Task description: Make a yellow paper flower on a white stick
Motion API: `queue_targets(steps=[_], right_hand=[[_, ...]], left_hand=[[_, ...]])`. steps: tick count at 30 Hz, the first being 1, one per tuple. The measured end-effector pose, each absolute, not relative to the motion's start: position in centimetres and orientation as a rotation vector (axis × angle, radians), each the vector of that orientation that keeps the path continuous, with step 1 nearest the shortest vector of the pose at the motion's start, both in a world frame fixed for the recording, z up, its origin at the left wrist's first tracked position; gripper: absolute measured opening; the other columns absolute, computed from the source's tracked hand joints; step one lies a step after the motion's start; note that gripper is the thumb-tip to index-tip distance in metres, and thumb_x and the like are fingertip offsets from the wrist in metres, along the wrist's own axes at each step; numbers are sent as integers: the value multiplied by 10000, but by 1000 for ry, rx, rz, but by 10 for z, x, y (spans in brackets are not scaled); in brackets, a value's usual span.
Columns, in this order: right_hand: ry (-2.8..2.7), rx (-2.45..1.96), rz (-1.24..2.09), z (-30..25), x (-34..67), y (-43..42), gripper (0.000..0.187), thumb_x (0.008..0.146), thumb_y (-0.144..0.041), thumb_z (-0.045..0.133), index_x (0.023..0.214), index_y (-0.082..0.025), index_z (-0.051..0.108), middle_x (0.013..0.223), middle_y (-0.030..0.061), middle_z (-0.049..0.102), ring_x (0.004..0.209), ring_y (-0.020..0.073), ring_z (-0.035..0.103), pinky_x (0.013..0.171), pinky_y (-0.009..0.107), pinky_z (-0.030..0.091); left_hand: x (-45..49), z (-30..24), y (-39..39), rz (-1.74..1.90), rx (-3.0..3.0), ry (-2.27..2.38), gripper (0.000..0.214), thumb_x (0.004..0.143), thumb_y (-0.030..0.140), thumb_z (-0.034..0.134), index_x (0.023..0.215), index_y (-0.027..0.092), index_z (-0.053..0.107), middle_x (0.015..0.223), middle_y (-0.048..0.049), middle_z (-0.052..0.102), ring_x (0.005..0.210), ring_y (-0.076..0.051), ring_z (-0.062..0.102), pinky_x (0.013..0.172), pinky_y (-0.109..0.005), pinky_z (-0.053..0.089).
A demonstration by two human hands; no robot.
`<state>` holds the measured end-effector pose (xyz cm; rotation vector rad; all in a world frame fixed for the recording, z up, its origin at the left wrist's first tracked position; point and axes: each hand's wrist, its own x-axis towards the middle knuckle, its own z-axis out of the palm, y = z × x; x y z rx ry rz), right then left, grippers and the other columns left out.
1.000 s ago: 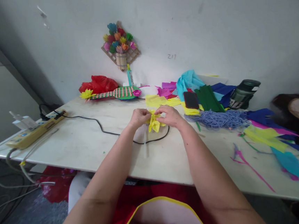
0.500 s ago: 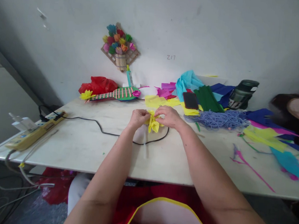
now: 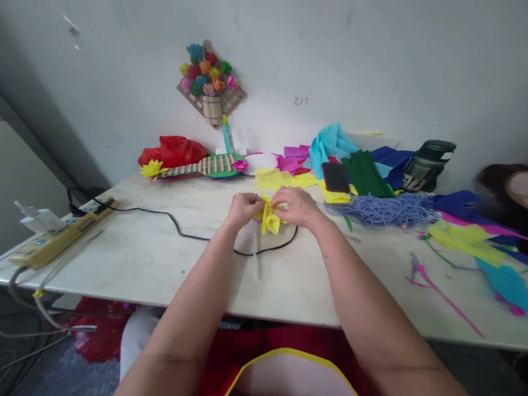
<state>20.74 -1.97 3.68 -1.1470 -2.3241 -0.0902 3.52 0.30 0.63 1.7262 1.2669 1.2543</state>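
A small yellow paper flower (image 3: 270,220) hangs just above the white table (image 3: 148,255), held between both hands. My left hand (image 3: 243,209) pinches its left side with fingers closed. My right hand (image 3: 296,206) grips its right side, fingers curled over the top. A pale stick (image 3: 256,256) lies on the table below the flower. A black cable (image 3: 182,228) loops under my hands.
Sheets of coloured paper (image 3: 350,168), a black phone (image 3: 336,176), a tangle of blue cord (image 3: 383,209) and a dark flask (image 3: 426,166) fill the back right. A paper guitar (image 3: 197,165) and red bag (image 3: 176,149) lie at the back. A power strip (image 3: 57,238) sits at the left edge.
Both hands stay on the yellow flower and have squeezed it a little tighter. The view has shifted only slightly.
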Motion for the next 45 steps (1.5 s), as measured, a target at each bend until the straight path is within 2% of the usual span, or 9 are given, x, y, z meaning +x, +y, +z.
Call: queue_targets(steps=[12, 17, 22, 25, 28, 30, 33, 37, 45], right_hand=[[-2376, -1138, -139, 38, 206, -21, 179, 699, -168, 576, 813, -217, 705, 950, 24, 698, 921, 203, 586, 808, 330, 373], [-2283, -1092, -15, 40, 210, -21, 232, 670, -139, 567, 846, -205, 703, 951, 35, 697, 917, 198, 586, 825, 317, 400], [-2100, -1059, 133, 40, 220, -16, 266, 671, -104, 502, 823, -184, 707, 883, 35, 700, 859, 176, 601, 761, 279, 444], [-1966, -1283, 114, 41, 229, -12, 266, 714, -133, 473, 816, -196, 711, 895, 28, 711, 850, 173, 619, 739, 273, 454], [-1889, -1694, 67, 45, 240, -10, 277, 729, -172, 479, 861, -225, 717, 956, 34, 712, 908, 205, 627, 738, 289, 458], [-1951, -1971, 101, 46, 249, -10, 274, 710, -184, 513, 882, -235, 719, 1011, 54, 702, 940, 236, 626, 735, 305, 463], [-2083, -2276, 245, 45, 260, -10, 272, 706, -186, 535, 909, -183, 715, 1053, 127, 681, 956, 275, 629, 752, 336, 469], [-2174, -2374, 336, 37, 268, -5, 299, 689, -145, 548, 944, -149, 704, 1080, 166, 663, 991, 299, 621, 786, 365, 469], [-2130, -2422, 199, 24, 268, 6, 392, 720, -180, 551, 1096, -128, 650, 1128, 199, 638, 1061, 289, 598, 799, 340, 474]], left_hand=[[34, 4, 5, 1266, 1708, 1228, 180, 562, 305, 556, 569, 129, 589, 495, 31, 471, 503, -91, 428, 480, -209, 322], [34, 4, 5, 1274, 1712, 1208, 182, 572, 311, 559, 577, 132, 587, 508, 23, 495, 504, -96, 441, 482, -213, 335], [33, 4, 5, 1273, 1752, 1218, 189, 590, 319, 550, 579, 135, 592, 498, 27, 477, 494, -89, 420, 482, -213, 312], [33, 4, 6, 1272, 1777, 1233, 195, 597, 327, 549, 581, 138, 595, 500, 28, 476, 498, -89, 420, 490, -214, 306], [32, 3, 8, 1265, 1775, 1235, 204, 600, 334, 552, 598, 137, 605, 515, 25, 497, 512, -94, 437, 500, -214, 315], [32, 2, 9, 1265, 1750, 1242, 209, 598, 337, 555, 609, 136, 612, 529, 21, 517, 520, -96, 452, 507, -214, 328], [31, 0, 10, 1278, 1691, 1247, 210, 594, 328, 562, 633, 131, 623, 550, 12, 547, 535, -101, 478, 520, -214, 355], [29, -2, 12, 1258, 1619, 1223, 226, 596, 333, 574, 669, 126, 628, 570, 2, 571, 540, -107, 501, 516, -214, 375], [27, -9, 18, 1250, 1656, 1248, 252, 586, 375, 582, 647, 133, 621, 570, 8, 565, 539, -104, 488, 520, -213, 374]])
